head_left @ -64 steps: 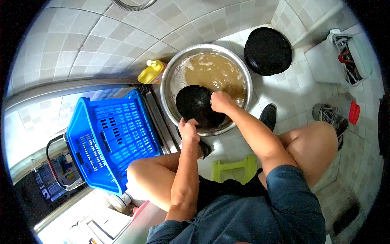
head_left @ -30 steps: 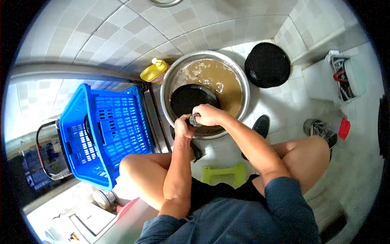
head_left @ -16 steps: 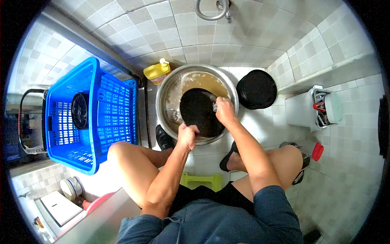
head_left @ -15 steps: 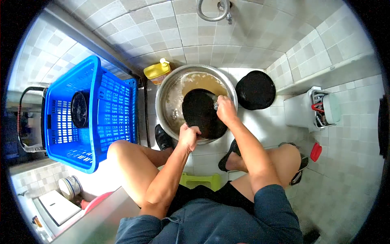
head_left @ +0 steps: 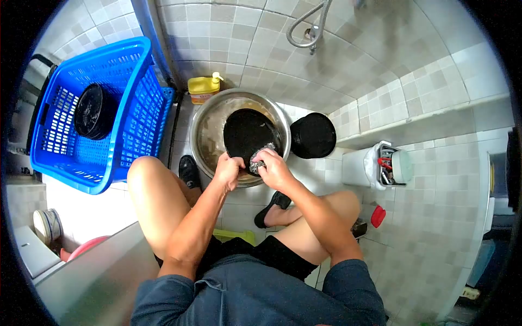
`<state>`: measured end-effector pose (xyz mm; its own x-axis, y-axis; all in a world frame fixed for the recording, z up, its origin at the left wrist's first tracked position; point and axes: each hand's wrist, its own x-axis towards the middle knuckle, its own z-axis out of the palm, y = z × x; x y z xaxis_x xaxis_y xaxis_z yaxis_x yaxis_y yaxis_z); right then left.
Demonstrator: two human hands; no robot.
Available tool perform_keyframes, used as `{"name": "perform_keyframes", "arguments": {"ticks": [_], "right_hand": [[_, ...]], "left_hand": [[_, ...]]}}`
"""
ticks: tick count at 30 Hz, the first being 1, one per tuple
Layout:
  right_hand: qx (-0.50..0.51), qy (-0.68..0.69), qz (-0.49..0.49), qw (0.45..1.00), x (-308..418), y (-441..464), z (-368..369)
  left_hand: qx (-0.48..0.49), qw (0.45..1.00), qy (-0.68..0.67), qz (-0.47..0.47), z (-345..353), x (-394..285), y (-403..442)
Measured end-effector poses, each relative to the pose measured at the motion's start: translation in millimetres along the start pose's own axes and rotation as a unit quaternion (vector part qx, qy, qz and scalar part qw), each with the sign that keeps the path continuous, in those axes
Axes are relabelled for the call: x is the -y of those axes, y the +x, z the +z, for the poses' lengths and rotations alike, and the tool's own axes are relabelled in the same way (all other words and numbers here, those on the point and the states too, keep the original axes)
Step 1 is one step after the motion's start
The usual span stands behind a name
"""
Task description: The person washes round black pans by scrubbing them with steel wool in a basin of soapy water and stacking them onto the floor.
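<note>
A dark round pan (head_left: 247, 130) is tilted inside a large metal basin (head_left: 202, 155) that holds cloudy water. My left hand (head_left: 229, 170) is closed on the pan's near rim. Clasped in my right hand (head_left: 276, 171) is a steel wool scrubber (head_left: 262, 156), pressed against the inner face of the pan near its lower right edge. More black round pans (head_left: 314, 136), seemingly stacked, sit on the floor just right of the basin. The fingertips of both hands are partly hidden.
On the left stands a blue plastic basket (head_left: 142, 103) with black round pans (head_left: 95, 111) inside. A yellow pump bottle (head_left: 204, 88) is behind the basin by the tiled wall. At right is a white bin (head_left: 360, 167). A green stool (head_left: 235, 236) shows beneath me.
My view has shifted, so the surroundings sit farther left. My right hand has moved from the pan's right side down toward its near edge, close to my left hand, with the scrubber more visible.
</note>
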<state>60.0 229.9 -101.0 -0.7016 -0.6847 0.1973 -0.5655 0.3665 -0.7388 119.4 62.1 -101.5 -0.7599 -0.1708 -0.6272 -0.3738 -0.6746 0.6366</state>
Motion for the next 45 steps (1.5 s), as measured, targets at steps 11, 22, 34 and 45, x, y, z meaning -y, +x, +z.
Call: {"name": "perform_keyframes", "arguments": {"ticks": [11,22,34,45], "right_hand": [[0.055,-0.117,0.002,0.992,-17,24,-17],[-0.013,-0.160,0.034,0.986,-30,49,-11],[-0.055,-0.069,-0.003,0.996,-50,66,-12],[0.064,-0.191,0.172,0.964,-60,13,-1]], "left_hand": [[0.036,0.997,-0.070,-0.007,-21,27,26],[0.044,0.991,-0.120,-0.038,-5,27,24],[0.066,0.994,0.022,-0.082,12,33,4],[-0.047,0.998,0.040,0.028,1,27,22]]}}
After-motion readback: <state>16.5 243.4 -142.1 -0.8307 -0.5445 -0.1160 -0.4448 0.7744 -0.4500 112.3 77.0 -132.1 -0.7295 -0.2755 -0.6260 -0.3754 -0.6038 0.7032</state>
